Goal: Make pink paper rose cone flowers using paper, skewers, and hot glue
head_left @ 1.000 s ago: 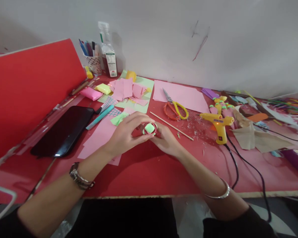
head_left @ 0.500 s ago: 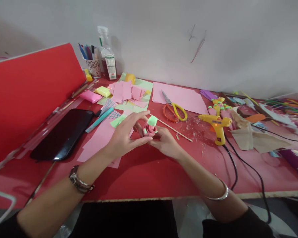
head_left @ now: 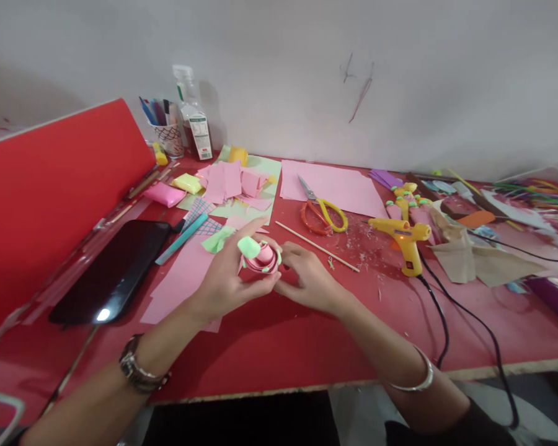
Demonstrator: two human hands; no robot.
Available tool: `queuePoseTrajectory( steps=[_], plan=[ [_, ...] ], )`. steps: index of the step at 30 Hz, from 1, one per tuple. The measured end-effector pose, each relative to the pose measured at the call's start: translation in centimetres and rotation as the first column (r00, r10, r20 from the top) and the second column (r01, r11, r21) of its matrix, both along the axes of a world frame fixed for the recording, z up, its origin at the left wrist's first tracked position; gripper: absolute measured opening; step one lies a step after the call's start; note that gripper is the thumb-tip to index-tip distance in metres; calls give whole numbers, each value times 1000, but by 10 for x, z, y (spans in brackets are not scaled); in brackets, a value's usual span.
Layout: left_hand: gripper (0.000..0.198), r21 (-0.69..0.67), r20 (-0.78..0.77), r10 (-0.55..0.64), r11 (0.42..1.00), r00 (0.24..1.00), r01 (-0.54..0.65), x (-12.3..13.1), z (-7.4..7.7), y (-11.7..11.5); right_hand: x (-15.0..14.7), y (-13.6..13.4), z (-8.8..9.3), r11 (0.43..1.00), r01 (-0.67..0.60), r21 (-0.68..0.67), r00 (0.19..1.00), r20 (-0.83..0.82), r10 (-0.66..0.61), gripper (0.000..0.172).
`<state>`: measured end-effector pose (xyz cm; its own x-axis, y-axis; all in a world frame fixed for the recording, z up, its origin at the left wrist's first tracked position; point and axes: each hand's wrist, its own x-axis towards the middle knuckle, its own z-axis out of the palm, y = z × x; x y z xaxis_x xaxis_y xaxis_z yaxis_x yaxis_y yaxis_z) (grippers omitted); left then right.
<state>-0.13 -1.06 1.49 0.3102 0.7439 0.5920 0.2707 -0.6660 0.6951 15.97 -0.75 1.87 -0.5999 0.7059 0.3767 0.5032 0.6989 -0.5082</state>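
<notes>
A rolled pink paper flower [head_left: 262,265] with light green edges is held above the red table, its coiled end facing me. One light green flap sticks out at its upper left. My left hand [head_left: 227,272] is closed around the flower, thumb in front and fingers behind. At the flower's right edge, my right hand [head_left: 309,277] has its thumb and curled fingers pinched against the rim. Just behind the hands lies a thin wooden stick [head_left: 318,246]. Pink paper sheets [head_left: 177,282] and a light green paper piece [head_left: 217,239] lie beside my left hand.
Scissors [head_left: 323,210] lie open behind the stick. To the right stands a yellow hot glue gun [head_left: 404,238] with a black cord. A dark phone [head_left: 114,269] and turquoise cutter [head_left: 182,238] are on the left. A bottle [head_left: 196,121] and pen cup [head_left: 167,137] stand by the wall.
The flower has moved left and turned, showing more of its coiled end and tilting its green flap leftward. My right hand has shifted to the flower's right edge. The view has tilted slightly up.
</notes>
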Motion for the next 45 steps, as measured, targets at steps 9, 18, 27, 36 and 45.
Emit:
queuePoseTrajectory(
  steps=[9,18,27,36,45],
  plan=[
    [65,132,-156,-48,989,987,69,-3,2,-3,4,-1,-8,996,21,86,997,-75,-14,19],
    [28,244,-249,53,970,967,10,-7,-4,0,2,1,-6,999,-4,46,998,-58,6,18],
    [50,-14,-121,141,990,983,-144,-6,-6,-1,-1,4,-4,961,-125,-248,990,-98,104,35],
    [31,-584,332,67,798,941,149,1,-2,16,-8,4,-7,580,-147,-801,963,-249,-101,40],
    [26,-604,282,63,787,957,126,0,0,19,-12,4,-9,489,-168,-856,961,-252,-111,29]
  ],
)
